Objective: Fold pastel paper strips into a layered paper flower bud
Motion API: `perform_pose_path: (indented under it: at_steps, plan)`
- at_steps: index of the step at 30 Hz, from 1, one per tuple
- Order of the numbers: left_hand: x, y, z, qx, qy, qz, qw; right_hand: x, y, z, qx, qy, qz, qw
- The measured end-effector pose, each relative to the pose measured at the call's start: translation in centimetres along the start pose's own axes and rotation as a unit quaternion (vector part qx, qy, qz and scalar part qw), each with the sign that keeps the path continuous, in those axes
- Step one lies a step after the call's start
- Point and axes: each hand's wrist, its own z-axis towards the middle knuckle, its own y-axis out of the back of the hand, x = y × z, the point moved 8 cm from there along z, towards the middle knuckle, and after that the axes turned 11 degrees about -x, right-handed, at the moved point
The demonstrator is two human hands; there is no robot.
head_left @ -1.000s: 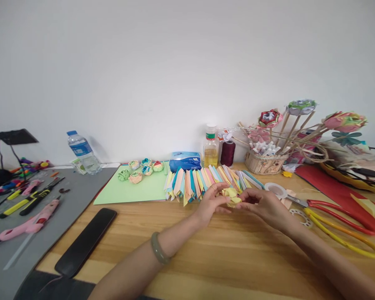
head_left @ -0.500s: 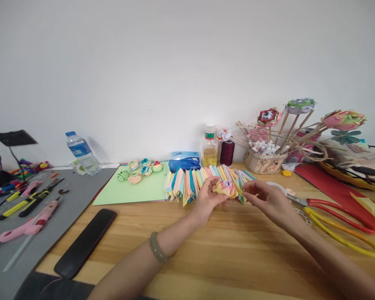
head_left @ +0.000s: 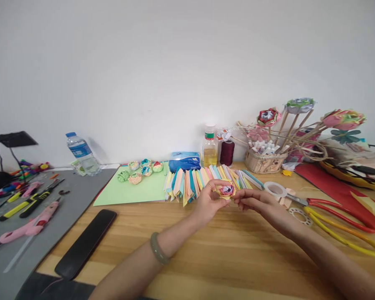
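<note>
A small paper flower [head_left: 226, 190], with yellow outer petals and a pink and purple centre, is held above the wooden table. My left hand [head_left: 208, 203] grips it from the left between thumb and fingers, its face tilted toward me. At the flower's right edge, my right hand [head_left: 256, 204] has its fingers pinched together on the rim; the exact contact is partly hidden. Behind both hands lies a row of folded paper strips [head_left: 187, 183] in several pastel colours. A roll of white tape [head_left: 275, 190] sits just beyond my right hand.
Small finished paper flowers [head_left: 135, 178] rest on green paper [head_left: 125, 196]. Large scissors [head_left: 340, 212] lie at right, beside a flower basket [head_left: 265, 162]. A black phone [head_left: 86, 243], a pink glue gun [head_left: 31, 225] and a water bottle [head_left: 83, 152] are at left.
The flower has turned so its centre faces me more. My right hand has moved slightly left and down to its edge, uncovering the tape roll.
</note>
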Motion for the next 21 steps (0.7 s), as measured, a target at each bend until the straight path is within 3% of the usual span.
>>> perform_pose_path:
  at_steps: [4,9,21]
  plan:
    - [-0.2,-0.4,-0.1,0.013,0.045,-0.073,0.996,0.9,-0.1,-0.2,-0.012,0.019,-0.024,0.999]
    - [0.0,-0.2,-0.2,-0.013,0.085,-0.122,0.989,1.5,1.1,-0.1,-0.100,0.009,-0.028,0.995]
    - [1.3,-0.5,-0.4,-0.009,0.122,-0.147,0.981,-2.0,0.2,0.8,-0.059,-0.104,0.127,0.985]
